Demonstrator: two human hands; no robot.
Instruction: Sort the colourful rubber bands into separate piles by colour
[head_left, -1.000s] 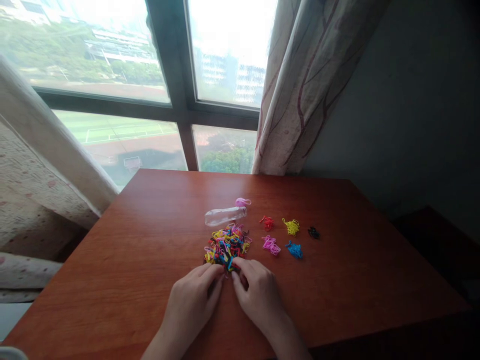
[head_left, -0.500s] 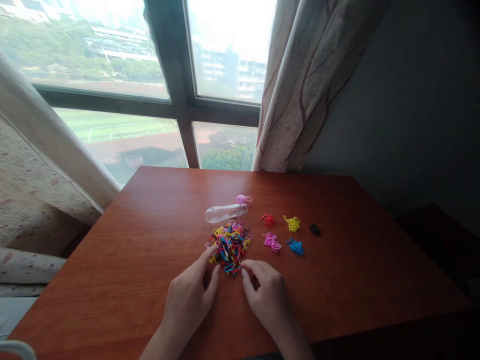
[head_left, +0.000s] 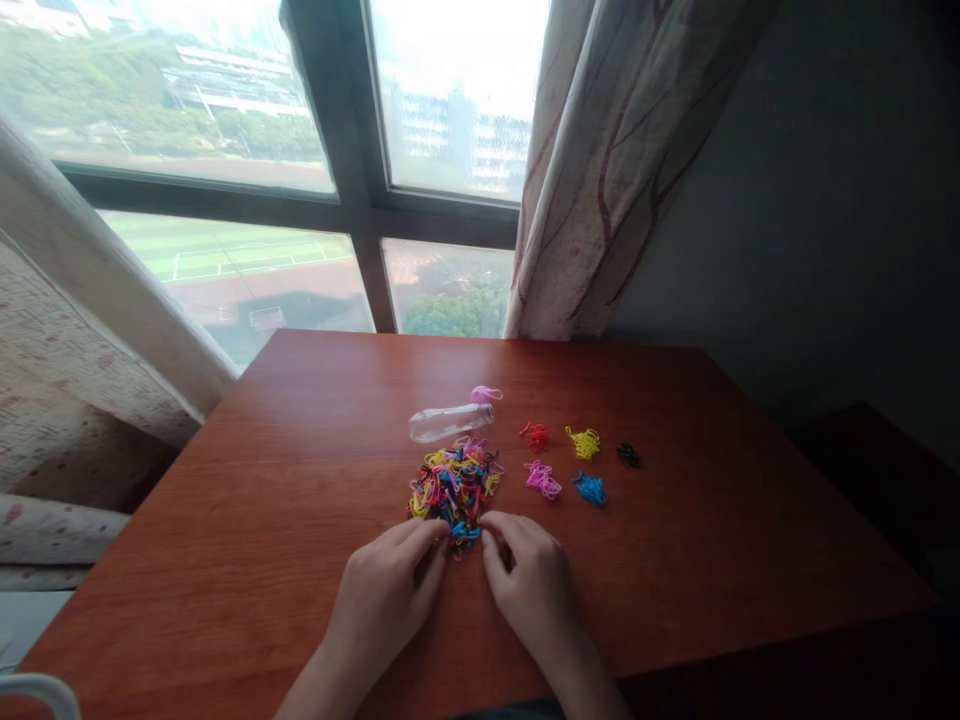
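Observation:
A mixed pile of small coloured rubber bands point(head_left: 455, 483) lies on the wooden table. At its near left edge is my left hand point(head_left: 392, 578), thumb and fingers drawn together on some bands. My right hand point(head_left: 527, 570) rests at the pile's near right edge in a pinch; what its fingertips hold, if anything, is too small to make out. Sorted heaps lie to the right of the pile: red bands point(head_left: 535, 436), yellow bands point(head_left: 583, 443), black bands point(head_left: 628, 455), pink bands point(head_left: 542, 480) and blue bands point(head_left: 590, 488).
Behind the pile a clear plastic bottle point(head_left: 448, 423) lies on its side, with a pink object with a loop point(head_left: 484, 394) near its neck. The table point(head_left: 262, 480) ends at a window. Curtains point(head_left: 577, 200) hang on both sides. A white curved object point(head_left: 41, 690) shows at lower left.
My left fingers have come down toward the near edge of the pile and closed toward the thumb. My right hand has barely moved. The view has tilted slightly.

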